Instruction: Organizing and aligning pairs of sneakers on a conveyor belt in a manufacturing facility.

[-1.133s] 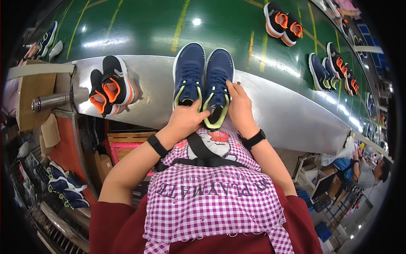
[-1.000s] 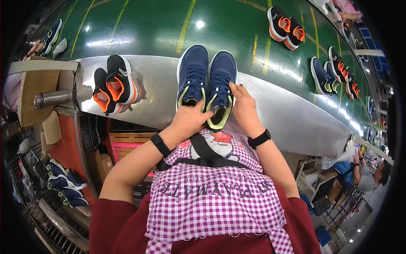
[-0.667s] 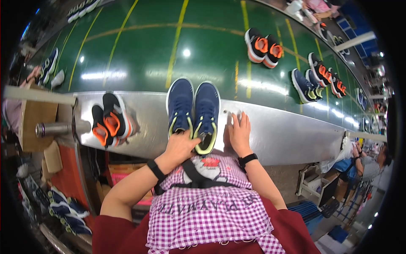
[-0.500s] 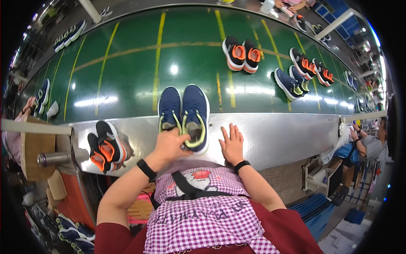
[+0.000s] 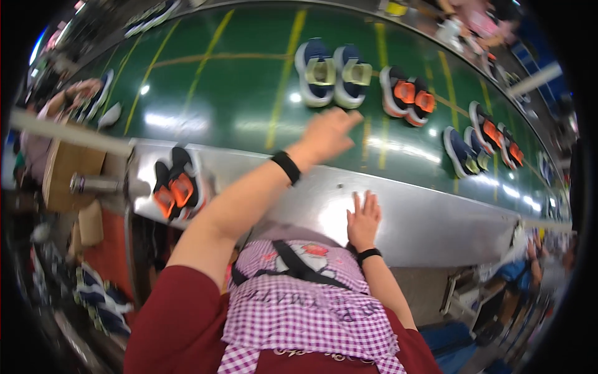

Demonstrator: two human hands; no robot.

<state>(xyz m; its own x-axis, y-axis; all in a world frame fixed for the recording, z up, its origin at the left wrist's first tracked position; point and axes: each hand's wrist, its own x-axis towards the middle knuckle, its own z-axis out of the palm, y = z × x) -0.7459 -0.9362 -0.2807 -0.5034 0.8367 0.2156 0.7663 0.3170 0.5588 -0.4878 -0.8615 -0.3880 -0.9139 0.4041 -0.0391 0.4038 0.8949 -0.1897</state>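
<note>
A pair of navy sneakers (image 5: pixel 333 73) with pale yellow-green insoles lies on the green conveyor belt (image 5: pixel 237 93), far from the edge. My left hand (image 5: pixel 327 133) is stretched out over the belt just short of that pair, fingers loose, holding nothing. My right hand (image 5: pixel 363 218) rests flat with fingers spread on the steel ledge (image 5: pixel 436 218) in front of the belt. A pair of black and orange sneakers (image 5: pixel 174 187) sits on the ledge at my left.
More pairs ride the belt to the right: black-orange sneakers (image 5: pixel 408 95), a navy pair (image 5: pixel 464 153), another black-orange pair (image 5: pixel 498 134). A cardboard box (image 5: pixel 68 174) and a metal rod (image 5: pixel 93 184) stand at left. Another person's hands (image 5: pixel 78 90) work at the far left.
My left hand pushed the navy pair from the steel ledge out onto the belt and let go. My right hand came off the shoes and dropped flat onto the ledge.
</note>
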